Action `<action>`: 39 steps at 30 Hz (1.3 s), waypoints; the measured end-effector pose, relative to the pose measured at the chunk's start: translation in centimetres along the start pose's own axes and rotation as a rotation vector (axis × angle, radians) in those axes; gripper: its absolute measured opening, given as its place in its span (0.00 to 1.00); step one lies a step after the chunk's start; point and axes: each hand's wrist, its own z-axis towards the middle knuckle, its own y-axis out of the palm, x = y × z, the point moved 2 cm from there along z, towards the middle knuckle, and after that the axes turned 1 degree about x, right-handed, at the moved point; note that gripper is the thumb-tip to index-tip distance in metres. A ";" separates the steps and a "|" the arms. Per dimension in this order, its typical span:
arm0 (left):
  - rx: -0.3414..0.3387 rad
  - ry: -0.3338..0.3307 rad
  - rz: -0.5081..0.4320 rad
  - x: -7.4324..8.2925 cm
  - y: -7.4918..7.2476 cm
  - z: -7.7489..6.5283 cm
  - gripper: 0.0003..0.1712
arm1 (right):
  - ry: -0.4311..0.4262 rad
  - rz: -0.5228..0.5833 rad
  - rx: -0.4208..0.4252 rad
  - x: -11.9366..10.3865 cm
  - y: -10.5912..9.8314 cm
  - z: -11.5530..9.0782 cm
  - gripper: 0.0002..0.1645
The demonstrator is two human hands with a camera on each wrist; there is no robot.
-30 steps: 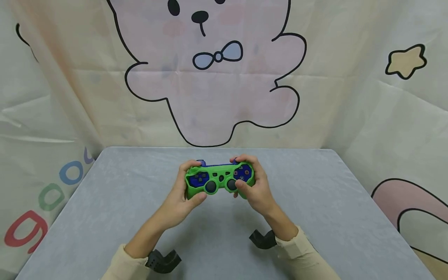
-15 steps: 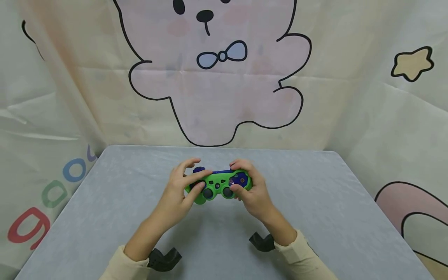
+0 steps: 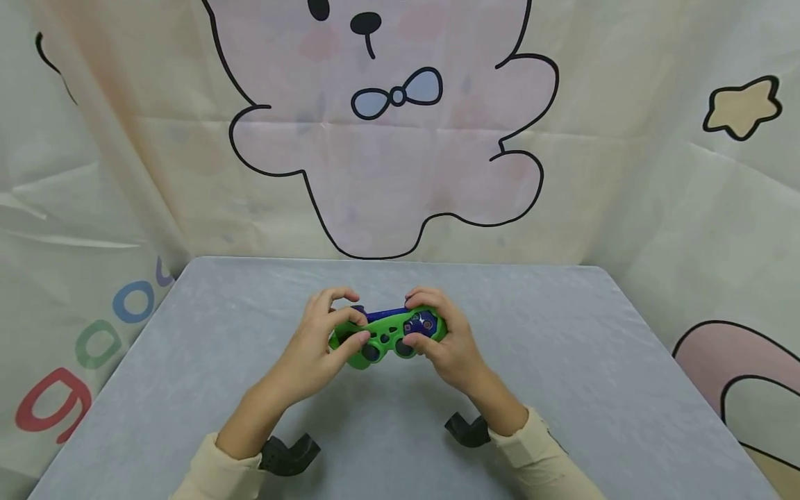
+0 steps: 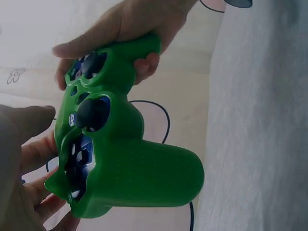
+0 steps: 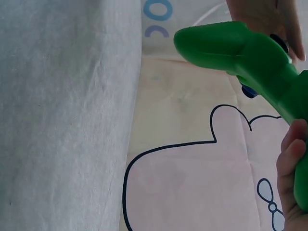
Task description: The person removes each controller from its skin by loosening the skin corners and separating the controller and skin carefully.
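A blue game controller point(image 3: 420, 323) in a green silicone cover point(image 4: 144, 173) is held above the table. My right hand point(image 3: 459, 347) grips its right end, thumb on the front near the face buttons and fingers curled behind. My left hand point(image 3: 312, 347) is at the upper left, thumb and index finger brought together at the cover's edge over the directional pad. In the left wrist view, a corner of the cover stands out beside the left fingers point(image 4: 36, 156), and the left grip hangs free of the palm. Blue shoulder buttons show along the top.
The table point(image 3: 531, 375) has a pale grey-blue cloth. Behind it hangs a curtain point(image 3: 387, 173) printed with a bear, with printed side curtains left and right. A black wrist mount sits at each cuff, the left mount point(image 3: 290, 455) and the right mount point(image 3: 467, 429).
My left hand has left the controller's left grip and gone to its upper left edge, thumb and index finger closing together there. The controller has tilted and sunk slightly, its left end lower.
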 end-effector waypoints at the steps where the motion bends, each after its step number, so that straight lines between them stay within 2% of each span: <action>1: -0.011 0.022 0.013 0.1 0.0 0.0 0.04 | -0.001 0.006 0.000 0.0 0.0 0.0 0.34; 6: -0.039 0.114 0.021 0.6 0.2 0.3 0.03 | -0.032 0.027 0.006 0.0 -0.3 0.1 0.31; 10: -0.023 0.119 0.069 0.6 0.0 0.5 0.04 | -0.049 -0.011 0.025 -0.2 -0.6 0.3 0.31; 15: -0.041 0.142 0.115 0.7 -0.1 0.5 0.02 | -0.048 -0.080 -0.014 -0.4 -0.4 0.5 0.33; 19: -0.077 0.147 0.060 0.8 -0.1 0.5 0.02 | -0.045 -0.101 -0.012 -0.3 -0.5 0.4 0.33; 27: -0.149 0.130 -0.083 1.4 -0.1 0.2 0.03 | -0.155 -0.196 0.062 0.2 -1.6 0.8 0.33; 30: -0.117 0.135 -0.053 1.8 0.1 0.0 0.03 | -0.157 -0.189 0.092 0.1 -1.8 1.0 0.33; 33: -0.039 0.177 0.041 2.0 0.5 -0.2 0.02 | -0.156 -0.186 0.135 0.0 -1.9 1.0 0.34; 36: 0.045 0.244 0.174 2.3 1.2 -0.4 0.07 | -0.148 -0.174 0.196 0.0 -2.0 0.8 0.34; 39: 0.098 0.293 0.269 2.6 1.8 -0.6 0.13 | -0.123 -0.151 0.245 0.1 -2.2 0.6 0.33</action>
